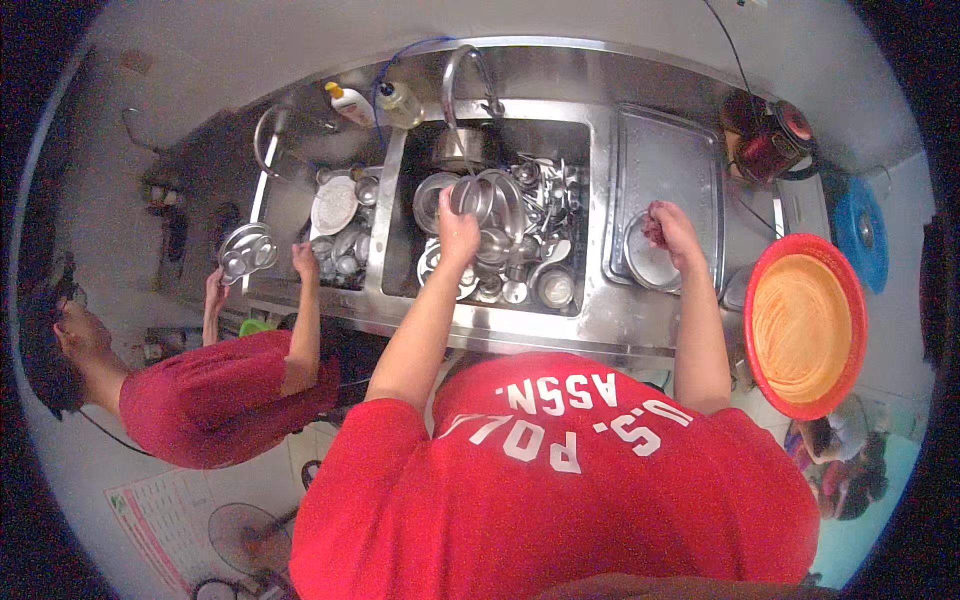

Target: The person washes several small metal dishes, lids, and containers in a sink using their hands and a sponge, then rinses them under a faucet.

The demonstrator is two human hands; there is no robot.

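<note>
My left hand (459, 234) grips a round steel bowl (472, 196) by its edge, above the right sink basin (390, 262). Water from the curved faucet (450, 82) appears to run towards the bowl. Below it the basin is crowded with steel bowls, plates, cups and many spoons (551, 196). My right hand (679, 238) is closed around a dark reddish scrubber (654, 225). It is over a round steel plate (646, 262), which lies on a large rectangular metal tray (667, 150) right of the basin.
A co-worker (217, 390) at the left basin holds a compartment plate (249, 253). Two bottles (351, 105) stand behind the sinks. At right are a red-rimmed orange tub (802, 322), a blue lid (861, 232) and a dark red appliance (776, 142). A pedestal fan (247, 536) stands behind me.
</note>
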